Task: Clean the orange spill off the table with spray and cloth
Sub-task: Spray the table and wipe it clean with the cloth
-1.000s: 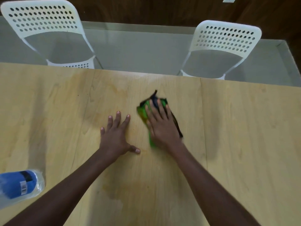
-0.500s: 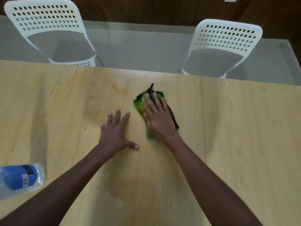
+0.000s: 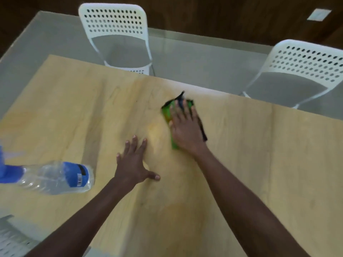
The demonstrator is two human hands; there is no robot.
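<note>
The wooden table (image 3: 259,164) filled most of the view, with two white perforated chairs (image 3: 118,36) standing beyond its far edge. Taking the cloth (image 3: 168,113) as the landmark, a faint orange-yellow stain (image 3: 156,131) lay on the table just to its left, and a paler tinted patch sat nearer the person, well short of it. A clear plastic spray bottle (image 3: 55,178) with a blue label lay on its side far to the cloth's left, near the table's left edge; it looked light and crushable, its smooth wall likely slippery, so its middle would be the sensible place to take it. The right hand (image 3: 187,127) lay flat on top of the cloth, fingers straight and slightly spread, pressing it to the wood. The left hand (image 3: 134,163) rested palm-down on the bare table, left of the cloth and nearer the person, fingers wide and holding nothing. The cloth itself, green with dark edging, was small, soft and limp; it would probably bunch under a pinch, so a flat palm over its centre seemed the better hold for wiping.
</note>
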